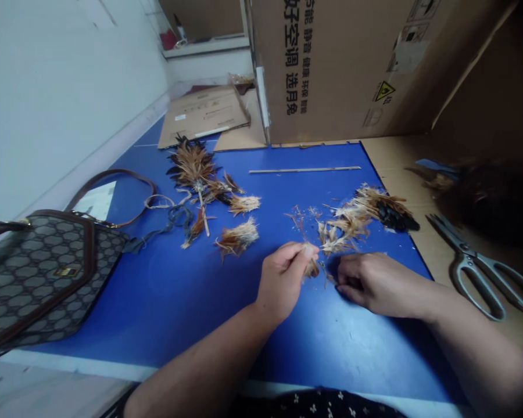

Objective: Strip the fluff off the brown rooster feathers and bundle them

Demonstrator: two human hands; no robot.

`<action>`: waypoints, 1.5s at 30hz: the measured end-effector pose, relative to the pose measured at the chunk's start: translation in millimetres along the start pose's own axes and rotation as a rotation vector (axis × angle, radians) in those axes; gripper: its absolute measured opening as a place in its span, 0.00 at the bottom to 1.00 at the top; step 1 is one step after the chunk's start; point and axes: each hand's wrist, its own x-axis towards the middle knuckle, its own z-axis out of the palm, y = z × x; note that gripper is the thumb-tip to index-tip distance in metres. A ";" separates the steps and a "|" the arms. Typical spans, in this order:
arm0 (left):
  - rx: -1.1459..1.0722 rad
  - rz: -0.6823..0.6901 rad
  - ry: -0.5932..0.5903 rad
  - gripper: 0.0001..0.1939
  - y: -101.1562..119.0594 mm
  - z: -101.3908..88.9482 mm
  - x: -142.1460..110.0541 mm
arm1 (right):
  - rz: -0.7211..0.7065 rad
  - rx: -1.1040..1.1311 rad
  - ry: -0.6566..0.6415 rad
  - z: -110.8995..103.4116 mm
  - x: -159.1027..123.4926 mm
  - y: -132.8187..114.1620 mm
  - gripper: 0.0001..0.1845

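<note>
My left hand (285, 276) is closed in a pinch on a small brown feather (312, 269), just above the blue tabletop (200, 307). Close by on the right, my right hand (372, 284) rests with curled fingers beside small feather scraps. What its fingertips hold, if anything, is hidden. Beyond both hands lies a loose pile of tan feathers (351, 217) with black ones (396, 216) at its right end. Farther left, brown and black feathers (192, 165) are fixed around a thin stick (204, 215). Two pale-ended feather bunches (243, 203) lie between that and my left hand.
A patterned handbag (39, 278) stands on the left, its strap reaching over the table. Grey scissors (473, 258) lie on cardboard at the right. At the back rises a large cardboard box (331, 69), with a thin rod (305, 170) before it. Dark cloth strips (174, 217) lie left.
</note>
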 end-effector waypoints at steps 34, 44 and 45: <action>-0.281 -0.110 -0.071 0.16 -11.6 10.6 -1.6 | -0.176 0.353 0.555 10.6 13.8 -15.9 0.11; -0.127 -0.057 -0.065 0.14 -19.6 8.3 -0.9 | -0.287 0.216 0.434 12.2 12.4 -14.4 0.14; -0.119 -0.060 -0.058 0.14 -19.7 8.1 -0.6 | -0.278 0.227 0.432 12.4 12.0 -14.7 0.14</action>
